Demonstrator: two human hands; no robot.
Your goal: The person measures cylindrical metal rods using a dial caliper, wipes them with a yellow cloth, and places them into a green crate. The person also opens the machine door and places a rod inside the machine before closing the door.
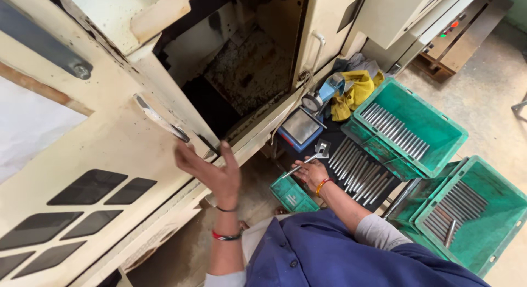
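My left hand (211,172) is raised with fingers spread, holding nothing, just below the metal door handle (160,118) of a cream machine door (99,150). My right hand (312,172) reaches low to the right and grips a slim metal tool (307,162) with a square head, above a small green box (291,193). Beside that hand lie several grey metal rods (357,169) on a dark surface. The machine's dark open chamber (241,73) is above both hands.
Two green plastic crates (439,128) (494,204) at right hold rows of metal rods. A dial gauge (313,103), a blue block with a grey plate (301,128) and a yellow cloth (357,89) sit by the machine's sill. Concrete floor lies further right.
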